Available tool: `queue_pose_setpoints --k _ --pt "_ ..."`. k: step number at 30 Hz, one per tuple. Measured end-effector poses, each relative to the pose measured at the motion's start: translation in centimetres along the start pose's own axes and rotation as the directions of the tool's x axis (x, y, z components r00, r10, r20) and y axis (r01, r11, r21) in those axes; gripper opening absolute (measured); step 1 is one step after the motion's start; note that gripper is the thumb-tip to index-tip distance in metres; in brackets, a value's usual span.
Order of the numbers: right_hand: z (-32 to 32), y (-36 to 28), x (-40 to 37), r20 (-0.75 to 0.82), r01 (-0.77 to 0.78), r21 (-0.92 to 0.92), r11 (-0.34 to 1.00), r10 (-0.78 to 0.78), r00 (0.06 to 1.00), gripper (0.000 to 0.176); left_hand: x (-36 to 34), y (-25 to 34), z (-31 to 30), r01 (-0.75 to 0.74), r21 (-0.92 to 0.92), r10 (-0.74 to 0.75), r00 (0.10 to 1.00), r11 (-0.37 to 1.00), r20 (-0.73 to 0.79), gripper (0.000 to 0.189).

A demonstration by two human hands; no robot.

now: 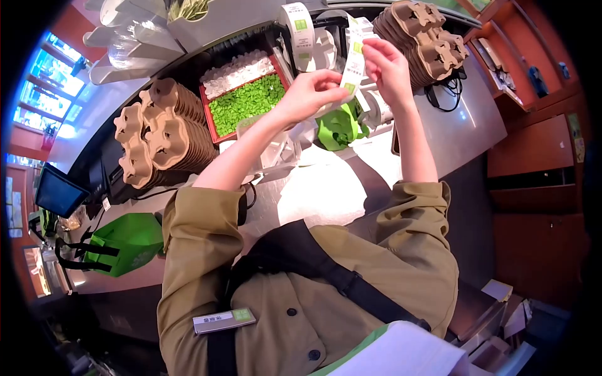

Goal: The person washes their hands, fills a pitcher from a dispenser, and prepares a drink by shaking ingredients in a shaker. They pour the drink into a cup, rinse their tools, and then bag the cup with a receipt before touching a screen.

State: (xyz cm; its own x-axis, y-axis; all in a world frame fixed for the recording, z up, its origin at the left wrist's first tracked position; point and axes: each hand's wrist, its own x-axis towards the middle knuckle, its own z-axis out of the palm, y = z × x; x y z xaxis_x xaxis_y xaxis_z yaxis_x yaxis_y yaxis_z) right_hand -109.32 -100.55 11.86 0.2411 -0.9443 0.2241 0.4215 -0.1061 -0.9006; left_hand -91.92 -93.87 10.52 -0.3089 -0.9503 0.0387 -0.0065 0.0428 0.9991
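A white strip of stickers with green prints (355, 61) is stretched between my two hands above the counter. My left hand (311, 95) pinches its lower end between thumb and fingers. At the strip's right edge, higher up, my right hand (389, 70) has its fingertips closed on it. Just left of the strip stands a large sticker roll (298, 36), with the same green prints on its band. Below my hands lies a bright green bag or cloth (338, 128), partly crumpled. A clear plastic container (276, 150) sits under my left forearm.
Stacks of brown cardboard cup carriers stand left (166, 135) and right (417, 41). A red tray (213, 119) holds green and white small packets. A white paper sheet (323, 191) lies before me. At left are a green bag with black handles (128, 241) and a dark screen (61, 190).
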Motion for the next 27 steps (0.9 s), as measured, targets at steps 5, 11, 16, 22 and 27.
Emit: queue_pose_setpoints --k 5,11,16,22,27 --pt "0.6 -1.2 1.0 -0.037 0.086 -0.227 0.970 -0.097 0.995 0.023 -1.5 0.6 1.0 0.030 -0.045 -0.028 0.998 0.999 0.048 0.029" --pt "2.5 -3.1 -3.4 0.711 0.783 -0.622 0.031 -0.397 0.580 0.027 -2.3 1.5 0.5 -0.122 0.061 0.126 0.990 0.991 -0.064 0.022" --pt "2.3 -3.1 -4.3 0.668 0.686 -0.627 0.369 -0.198 0.717 0.015 -1.9 0.4 -0.8 -0.473 0.438 0.486 0.869 0.764 0.091 0.024" --pt "1.4 -3.7 -2.5 0.514 0.614 -0.552 0.565 -0.349 0.784 0.014 -4.3 2.5 -3.0 -0.331 0.614 0.212 0.942 0.717 0.261 0.032" --pt "-5.5 -8.0 -1.6 -0.283 0.693 -0.280 0.665 -0.747 0.602 0.015 -12.3 0.3 -7.5 -0.053 0.876 0.365 0.920 0.479 -0.144 0.061"
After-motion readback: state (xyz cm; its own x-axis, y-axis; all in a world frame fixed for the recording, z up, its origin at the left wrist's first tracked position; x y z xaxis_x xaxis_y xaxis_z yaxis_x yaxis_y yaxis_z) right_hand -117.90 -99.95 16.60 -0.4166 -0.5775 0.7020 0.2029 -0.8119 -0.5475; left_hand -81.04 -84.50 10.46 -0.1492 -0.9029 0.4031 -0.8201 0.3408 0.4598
